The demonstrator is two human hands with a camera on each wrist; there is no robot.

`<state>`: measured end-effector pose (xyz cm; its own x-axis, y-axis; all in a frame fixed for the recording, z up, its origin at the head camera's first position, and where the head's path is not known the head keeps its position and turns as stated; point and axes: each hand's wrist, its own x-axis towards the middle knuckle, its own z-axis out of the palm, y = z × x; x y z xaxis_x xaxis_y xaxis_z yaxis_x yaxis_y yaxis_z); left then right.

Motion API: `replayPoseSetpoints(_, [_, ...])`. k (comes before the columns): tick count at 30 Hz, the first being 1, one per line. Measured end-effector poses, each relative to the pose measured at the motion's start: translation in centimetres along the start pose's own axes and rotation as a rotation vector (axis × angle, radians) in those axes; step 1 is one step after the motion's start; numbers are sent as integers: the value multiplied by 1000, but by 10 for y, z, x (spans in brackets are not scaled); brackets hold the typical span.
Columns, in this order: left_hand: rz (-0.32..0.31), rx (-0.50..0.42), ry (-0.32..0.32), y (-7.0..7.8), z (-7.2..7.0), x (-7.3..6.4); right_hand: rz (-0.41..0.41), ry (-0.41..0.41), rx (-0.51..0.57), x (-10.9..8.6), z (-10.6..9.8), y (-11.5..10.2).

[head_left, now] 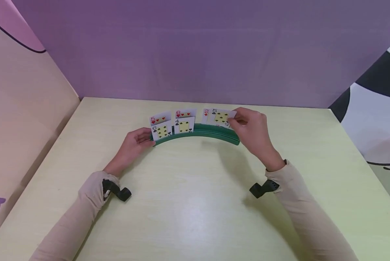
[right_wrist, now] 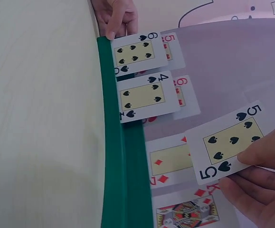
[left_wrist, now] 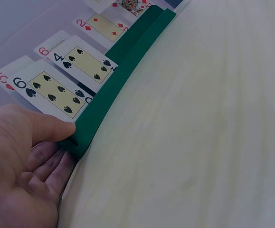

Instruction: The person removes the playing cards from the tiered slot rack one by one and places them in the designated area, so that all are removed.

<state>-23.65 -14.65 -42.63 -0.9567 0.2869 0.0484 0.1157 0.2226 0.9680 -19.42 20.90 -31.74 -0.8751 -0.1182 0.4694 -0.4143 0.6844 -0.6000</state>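
A curved green card holder stands on the table, its left end gripped by my left hand, thumb in front. Between the thumb and fingers of my right hand is a five of spades, held above the holder's right half. It partly covers the two of diamonds. In the front row stand a six of spades and a four of spades. Behind them, partly hidden, are a five of hearts and a six of hearts. A king of diamonds follows the two.
The pale wooden table spreads out in front of the holder. A purple panel rises along the table's back edge. Printed side panels flank it, a pinkish one on the left and a black-and-white one on the right.
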Motion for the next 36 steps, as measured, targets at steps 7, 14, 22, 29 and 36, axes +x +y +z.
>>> replayPoseSetpoints(7, [-3, 2, -3, -2, -3, -2, -30, 61, 16, -2, -14, -2])
replayPoseSetpoints(14, [8, -12, -5, -3, -5, -4, -39, 123, 16, -1, -27, -3])
replayPoseSetpoints(22, [-7, -12, -1, -1, -5, -7, 0, 166, 30, -2, -44, -1])
replayPoseSetpoints(29, [-15, -22, -3, 1, -4, -8, 64, 198, 64, -1, -57, 2])
replayPoseSetpoints(36, [-9, -23, -7, 0, -4, -8, 123, 240, 57, -2, -72, 10])
